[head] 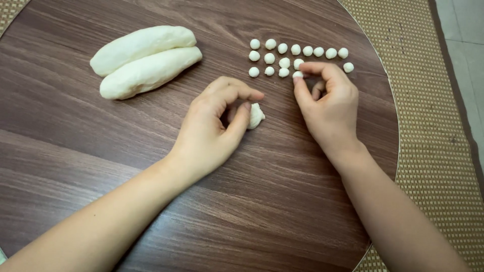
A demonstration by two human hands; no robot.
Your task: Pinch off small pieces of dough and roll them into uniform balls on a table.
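My left hand (217,126) rests on the round dark wooden table (101,166), its thumb and fingers closed on a small lump of white dough (255,116). My right hand (327,100) pinches a tiny white dough ball (298,74) between thumb and forefinger, right at the end of the lowest row of balls. Several small dough balls (282,55) lie in three rows just beyond both hands.
Two long white dough logs (146,60) lie side by side at the table's far left. A woven beige mat (433,126) covers the floor around the table's right edge, with pale tiles (466,45) at the far right.
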